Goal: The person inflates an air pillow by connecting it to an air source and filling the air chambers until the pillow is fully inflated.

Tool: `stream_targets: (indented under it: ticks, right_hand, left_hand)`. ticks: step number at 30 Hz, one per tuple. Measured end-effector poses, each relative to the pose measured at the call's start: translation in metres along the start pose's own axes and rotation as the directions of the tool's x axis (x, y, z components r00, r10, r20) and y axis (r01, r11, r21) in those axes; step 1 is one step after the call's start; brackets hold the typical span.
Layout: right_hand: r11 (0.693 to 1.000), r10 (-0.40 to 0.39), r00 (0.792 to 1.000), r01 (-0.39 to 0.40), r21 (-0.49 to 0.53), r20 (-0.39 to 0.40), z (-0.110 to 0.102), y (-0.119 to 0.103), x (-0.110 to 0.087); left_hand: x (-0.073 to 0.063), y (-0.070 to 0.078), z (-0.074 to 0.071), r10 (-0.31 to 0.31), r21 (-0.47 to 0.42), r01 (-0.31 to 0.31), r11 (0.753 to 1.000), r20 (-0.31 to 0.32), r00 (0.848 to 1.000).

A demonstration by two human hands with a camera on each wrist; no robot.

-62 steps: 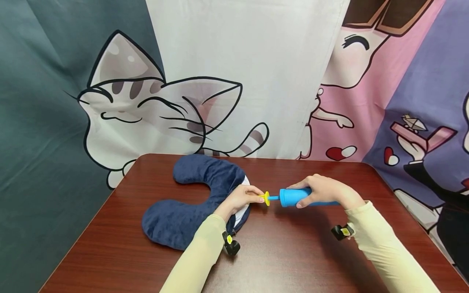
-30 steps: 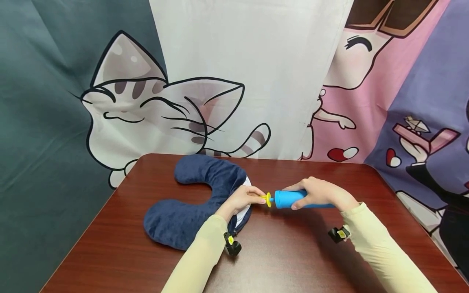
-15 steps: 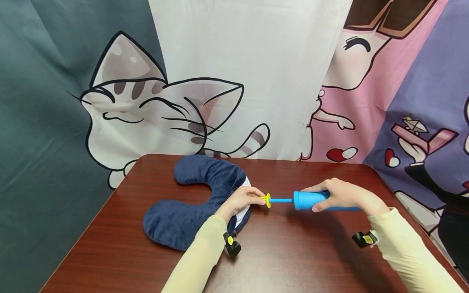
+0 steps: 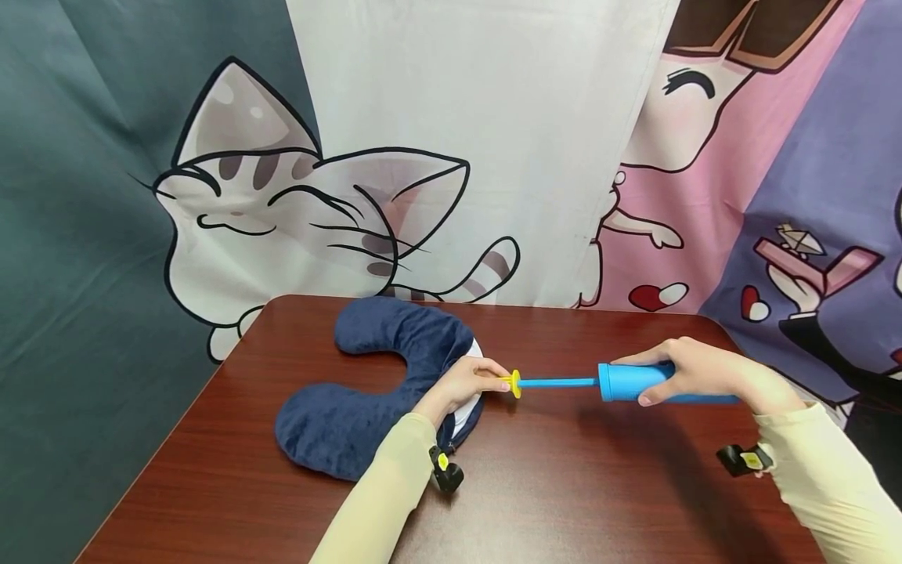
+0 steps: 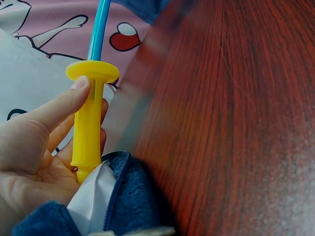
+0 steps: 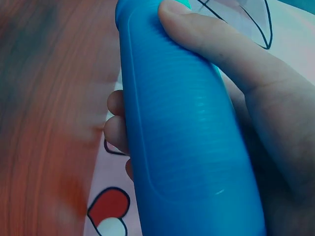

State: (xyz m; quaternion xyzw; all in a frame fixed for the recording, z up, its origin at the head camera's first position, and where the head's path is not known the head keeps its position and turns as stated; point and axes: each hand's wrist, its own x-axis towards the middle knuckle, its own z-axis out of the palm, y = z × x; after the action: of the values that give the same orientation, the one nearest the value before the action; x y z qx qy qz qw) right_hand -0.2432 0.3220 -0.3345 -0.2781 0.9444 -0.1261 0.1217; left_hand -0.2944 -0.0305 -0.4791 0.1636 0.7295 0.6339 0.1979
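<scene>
A blue hand pump (image 4: 627,382) with a yellow nozzle (image 5: 88,128) lies level across the two hands. My left hand (image 4: 461,384) holds the yellow nozzle, thumb against it just below its round flange. The nozzle's narrow end meets white lining (image 5: 91,201) at the zipped opening of a navy U-shaped neck pillow (image 4: 338,427); whether it sits inside a valve is hidden. My right hand (image 4: 694,368) grips the pump's ribbed blue barrel (image 6: 182,123), its fingers wrapped round it. A long stretch of thin blue rod (image 4: 560,383) shows between nozzle and barrel.
The brown wood-grain table (image 4: 479,517) bears the pillow on its left half. Behind the table's far edge hangs a printed cartoon curtain (image 4: 550,141). A small black camera is strapped to each wrist.
The right hand first pushed the barrel left toward the nozzle, then drew it well to the right, baring more rod. The left hand and the pillow have stayed nearly still.
</scene>
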Motion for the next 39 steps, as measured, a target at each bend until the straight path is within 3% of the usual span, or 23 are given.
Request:
stream_targets:
  ticks: [7, 13, 29, 39]
  right_hand:
    - [1.0, 0.012, 1.0, -0.012, -0.017, -0.029, -0.003, 0.007, -0.007]
    - [1.0, 0.004, 1.0, -0.004, -0.014, -0.007, -0.003, 0.002, -0.001]
    - [0.999, -0.055, 0.997, 0.055, 0.002, 0.049, 0.016, -0.018, 0.045]
    - [0.999, -0.042, 0.996, 0.043, -0.007, 0.076, 0.032, -0.034, 0.076]
  left_hand:
    - [0.001, 0.0, 0.0, 0.006, -0.006, -0.006, 1.0, 0.005, 1.0]
    - [0.0, -0.001, -0.001, 0.002, -0.005, -0.002, 1.0, 0.004, 1.0]
    - [-0.002, 0.002, -0.002, -0.008, -0.008, 0.008, 1.0, 0.002, 1.0]
    - [0.0, 0.002, 0.0, -0.019, -0.024, 0.019, 1.0, -0.003, 1.0]
